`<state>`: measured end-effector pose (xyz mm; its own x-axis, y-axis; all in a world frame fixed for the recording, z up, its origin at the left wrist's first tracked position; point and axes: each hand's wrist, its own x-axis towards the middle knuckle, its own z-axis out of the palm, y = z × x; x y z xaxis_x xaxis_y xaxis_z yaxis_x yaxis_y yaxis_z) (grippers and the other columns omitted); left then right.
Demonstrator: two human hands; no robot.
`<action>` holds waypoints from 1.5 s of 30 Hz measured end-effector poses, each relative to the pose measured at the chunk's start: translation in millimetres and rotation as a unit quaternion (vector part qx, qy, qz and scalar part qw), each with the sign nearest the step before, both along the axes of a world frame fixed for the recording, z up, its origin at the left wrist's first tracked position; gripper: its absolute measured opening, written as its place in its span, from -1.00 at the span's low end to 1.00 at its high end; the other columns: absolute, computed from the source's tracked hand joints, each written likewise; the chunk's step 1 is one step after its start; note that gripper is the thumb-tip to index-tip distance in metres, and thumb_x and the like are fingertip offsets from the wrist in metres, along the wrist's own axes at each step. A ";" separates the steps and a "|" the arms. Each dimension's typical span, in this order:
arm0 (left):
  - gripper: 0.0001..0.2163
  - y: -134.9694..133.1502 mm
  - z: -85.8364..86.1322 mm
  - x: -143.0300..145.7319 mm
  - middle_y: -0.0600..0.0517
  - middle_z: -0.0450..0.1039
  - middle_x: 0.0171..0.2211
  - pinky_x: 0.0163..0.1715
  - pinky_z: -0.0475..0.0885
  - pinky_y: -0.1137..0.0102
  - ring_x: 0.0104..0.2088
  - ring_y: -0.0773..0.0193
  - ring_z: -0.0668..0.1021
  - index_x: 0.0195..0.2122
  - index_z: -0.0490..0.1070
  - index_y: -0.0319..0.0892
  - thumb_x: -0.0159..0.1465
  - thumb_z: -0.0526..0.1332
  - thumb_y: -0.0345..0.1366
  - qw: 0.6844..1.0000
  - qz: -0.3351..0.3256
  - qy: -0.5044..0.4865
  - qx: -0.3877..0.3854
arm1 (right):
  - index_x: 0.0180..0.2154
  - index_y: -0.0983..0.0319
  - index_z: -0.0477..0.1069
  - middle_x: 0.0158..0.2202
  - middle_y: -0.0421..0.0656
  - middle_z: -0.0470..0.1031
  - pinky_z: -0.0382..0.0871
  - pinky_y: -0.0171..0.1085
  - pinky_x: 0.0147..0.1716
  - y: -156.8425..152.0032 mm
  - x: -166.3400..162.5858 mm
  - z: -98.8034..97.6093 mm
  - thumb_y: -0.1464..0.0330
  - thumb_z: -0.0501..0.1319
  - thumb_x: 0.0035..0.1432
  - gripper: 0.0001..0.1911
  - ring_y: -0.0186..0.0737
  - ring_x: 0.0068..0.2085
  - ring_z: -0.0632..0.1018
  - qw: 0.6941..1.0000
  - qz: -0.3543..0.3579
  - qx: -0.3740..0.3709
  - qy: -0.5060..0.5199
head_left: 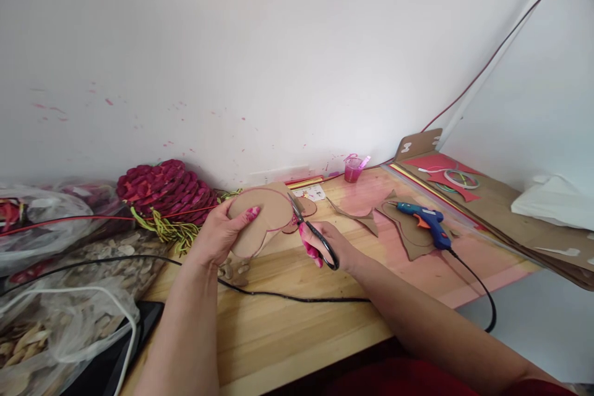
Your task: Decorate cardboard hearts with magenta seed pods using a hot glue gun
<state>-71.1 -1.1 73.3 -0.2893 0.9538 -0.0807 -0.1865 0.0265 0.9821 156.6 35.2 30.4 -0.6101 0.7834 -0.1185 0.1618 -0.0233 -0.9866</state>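
Note:
My left hand (221, 230) grips a rounded piece of brown cardboard (264, 213) with a purple outline drawn on it, holding it up above the wooden table (297, 322). My right hand (331, 246) is closed round the black handles of a pair of scissors (310, 229). The blades point up and left into the right edge of the cardboard. Both hands have pink-stained fingertips.
A blue hot glue gun (426, 221) lies on cardboard scraps (408, 232) to the right, its black cord (297, 297) crossing the table. A pink cup (353, 168) stands by the wall. Dark red woven pieces (164, 190) and plastic bags (55, 297) fill the left. Cardboard sheets (510, 210) lie far right.

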 end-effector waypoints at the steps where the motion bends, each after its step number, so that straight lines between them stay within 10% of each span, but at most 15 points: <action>1: -0.62 -0.1 0.0 -0.2 -0.02 0.61 -0.35 -0.52 0.55 0.45 -0.50 0.29 0.60 -0.17 0.52 -0.19 -0.03 0.50 -0.33 1.000 -0.001 0.001 -0.002 | -0.54 0.22 0.18 -0.65 -0.29 0.24 0.18 -0.41 -0.75 -0.4 0.2 1.3 -0.25 0.10 0.08 -0.34 -0.44 -0.68 0.29 1.000 0.002 0.003 -0.006; 45: -0.63 -0.6 0.3 -2.6 -0.06 0.61 -0.35 -0.51 0.54 0.42 -0.48 0.23 0.61 -0.18 0.53 -0.20 -0.04 0.51 -0.35 1.000 0.005 0.009 -0.010 | -0.57 0.18 0.11 -0.72 -0.33 0.16 0.06 -0.40 -0.82 -8.1 -3.0 -4.0 -0.19 0.10 0.14 -0.39 -0.46 -0.76 0.19 0.999 -0.037 -0.017 -0.030</action>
<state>-73.6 -1.7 73.7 -0.3011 0.9489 -0.0940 -0.1700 0.0436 0.9845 153.6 27.1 26.4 -0.5417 0.8208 -0.1814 0.2176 -0.0715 -0.9734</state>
